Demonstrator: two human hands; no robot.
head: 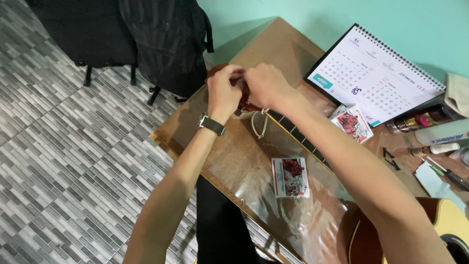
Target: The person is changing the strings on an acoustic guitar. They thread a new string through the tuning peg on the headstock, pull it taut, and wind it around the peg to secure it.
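The brown guitar (312,146) is laid flat on the table (234,161). Its head is pinched by the left hand (223,93) and right hand (266,85).

The scene was brightly and evenly lit, with soft daylight-like light. The desk calendar (376,73) appeared sharp and slightly washed out. Left of the calendar, a pale sheen of glare lay across the glossy wooden table (273,44). Below the calendar, the forearms looked a little soft. Far left of it, the tiled floor (73,146) stayed crisp, with faint shadows.
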